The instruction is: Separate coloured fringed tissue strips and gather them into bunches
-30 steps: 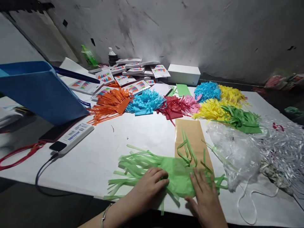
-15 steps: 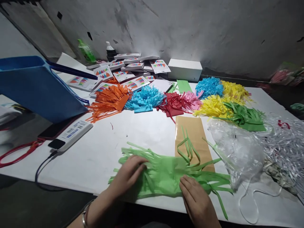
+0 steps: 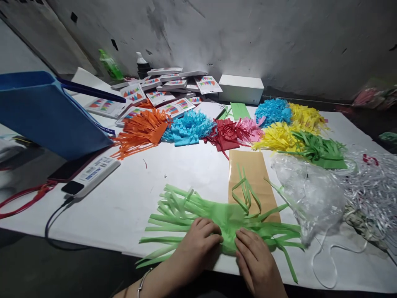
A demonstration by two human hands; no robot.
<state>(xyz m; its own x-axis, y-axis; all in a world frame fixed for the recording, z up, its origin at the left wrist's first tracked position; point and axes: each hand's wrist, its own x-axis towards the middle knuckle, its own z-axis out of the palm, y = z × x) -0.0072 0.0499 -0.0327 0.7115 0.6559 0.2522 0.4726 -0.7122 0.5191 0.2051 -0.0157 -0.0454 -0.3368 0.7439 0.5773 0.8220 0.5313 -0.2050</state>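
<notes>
A sheet of green tissue paper [image 3: 221,212], cut into long fringe strips at both ends, lies flat at the table's near edge. My left hand [image 3: 198,242] is curled over its near edge, left of the middle, fingers bent and thumb hidden. Close beside it, my right hand [image 3: 256,256] holds the same edge with its fingers together; its thumb is hidden too. A narrow gap of paper shows between the hands. Under the sheet's far right part lies a brown paper rectangle [image 3: 248,165] with a few loose green strips on it.
Orange [image 3: 144,130], blue [image 3: 187,128], red [image 3: 228,134] and yellow tassel bundles [image 3: 281,138] line the back. Crumpled clear plastic [image 3: 307,194] sits right. A blue holder [image 3: 52,114] and a white power bank [image 3: 93,174] with cable stand left, flat printed packs [image 3: 173,85] behind.
My left hand has moved right and toward me, from the left fringe to the sheet's near edge beside my right hand. The left strips now lie more spread out. My right hand has hardly moved.
</notes>
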